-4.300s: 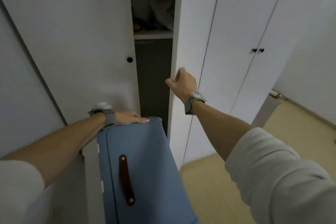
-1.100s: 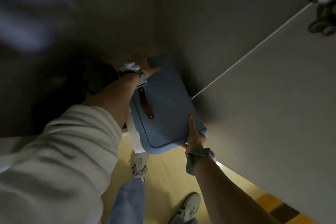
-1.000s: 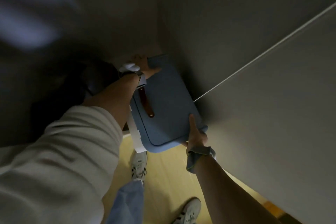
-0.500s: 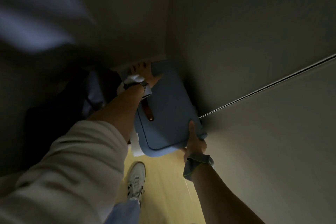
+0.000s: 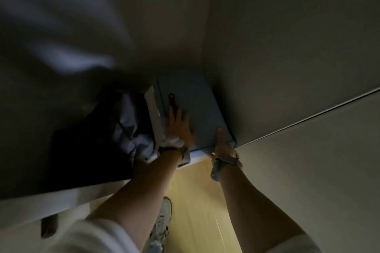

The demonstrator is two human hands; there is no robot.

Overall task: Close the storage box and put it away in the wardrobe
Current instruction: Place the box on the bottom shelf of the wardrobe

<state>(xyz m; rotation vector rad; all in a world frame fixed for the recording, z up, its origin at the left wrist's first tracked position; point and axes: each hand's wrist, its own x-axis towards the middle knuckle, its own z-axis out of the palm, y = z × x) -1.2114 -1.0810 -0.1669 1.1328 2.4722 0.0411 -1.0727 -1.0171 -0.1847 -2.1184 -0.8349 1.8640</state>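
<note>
The blue storage box (image 5: 197, 100), lid closed, with a brown strap handle (image 5: 171, 98), lies on the wardrobe floor in the dim right-hand corner against the side wall (image 5: 277, 68). My left hand (image 5: 177, 124) rests flat on the lid beside the handle, fingers spread. My right hand (image 5: 223, 144) grips the box's near right corner, thumb on top and fingers under the edge. The box's white side edge (image 5: 154, 117) faces left.
Dark folded clothes (image 5: 123, 125) fill the wardrobe bottom just left of the box. Hanging garments (image 5: 61, 37) blur across the upper left. The open door (image 5: 329, 160) stands at the right. Light wooden floor (image 5: 197, 201) and my shoe (image 5: 162, 222) lie below.
The box has slid deeper into the wardrobe corner and now lies on its floor. My left hand moved from the box's far end back onto the lid near the handle.
</note>
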